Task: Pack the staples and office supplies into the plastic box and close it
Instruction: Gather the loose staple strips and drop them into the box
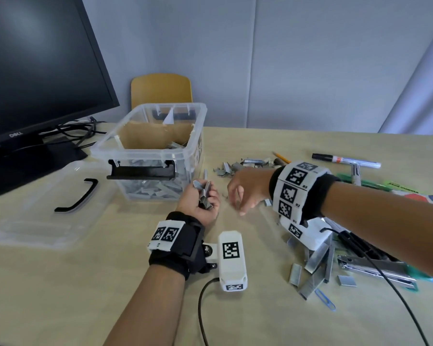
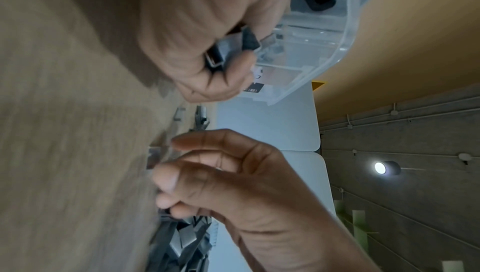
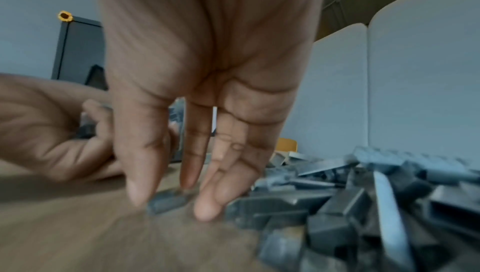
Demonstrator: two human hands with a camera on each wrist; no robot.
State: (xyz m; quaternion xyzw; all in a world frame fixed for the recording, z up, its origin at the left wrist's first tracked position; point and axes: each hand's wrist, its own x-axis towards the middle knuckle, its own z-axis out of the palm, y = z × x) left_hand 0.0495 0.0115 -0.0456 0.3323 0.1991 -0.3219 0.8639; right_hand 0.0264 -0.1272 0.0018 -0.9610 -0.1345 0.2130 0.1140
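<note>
- The left hand lies palm up on the worktop just in front of the plastic box, its fingers curled round a bundle of staple strips.
- The right hand reaches down beside the left one, fingertips pointing at the worktop. In the right wrist view its thumb and fingers close on a short staple strip; the frame is blurred, so whether the strip is lifted or still lying flat cannot be told.
- The plastic box is clear, stands open, and has a black handle latch on its near side. Grey staple strips already fill its bottom, and a brown cardboard piece stands inside it.
- The clear lid lies flat on the worktop to the left of the box, with a black handle on top.
- Loose staples lie scattered behind the right hand; a second heap lies under the right forearm, next to a metal stapler and a blue paper clip.
- A black and white marker and a pencil lie at the far right of the worktop; the marker's printing is too small to read.
- A black monitor stands at the far left, with "DELL" on its lower bezel, seen here upside down.
- Both wrist bands carry square black and white code tags; those on the right band are marked R1, R2 and R3.
</note>
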